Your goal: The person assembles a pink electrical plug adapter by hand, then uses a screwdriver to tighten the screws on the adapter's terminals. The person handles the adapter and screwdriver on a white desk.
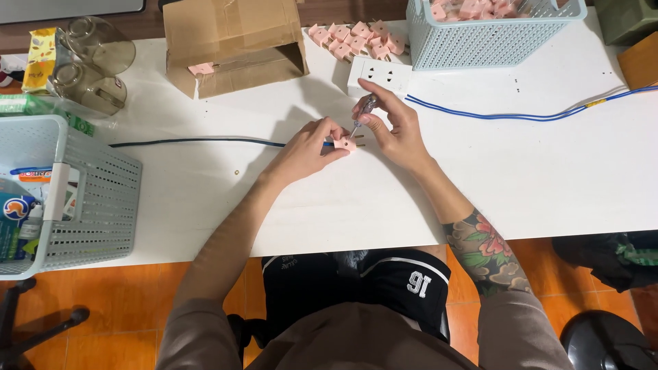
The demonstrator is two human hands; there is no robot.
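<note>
Left hand (308, 147) pinched a small pink plug (345, 144) on the white table (480, 171), right hand (391, 127) closed around a slim screwdriver (363, 113) tipped onto it, white socket block (379, 75) just beyond, loose pink plugs (356, 38), cardboard box (233, 44), pale blue basket (486, 31) farthest back.

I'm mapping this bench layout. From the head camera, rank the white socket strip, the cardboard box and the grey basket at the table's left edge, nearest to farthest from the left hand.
1. White socket strip: just up and right of the left hand.
2. Cardboard box: farther, at the table's back, up and left.
3. Grey basket: farthest, at the left edge.
</note>
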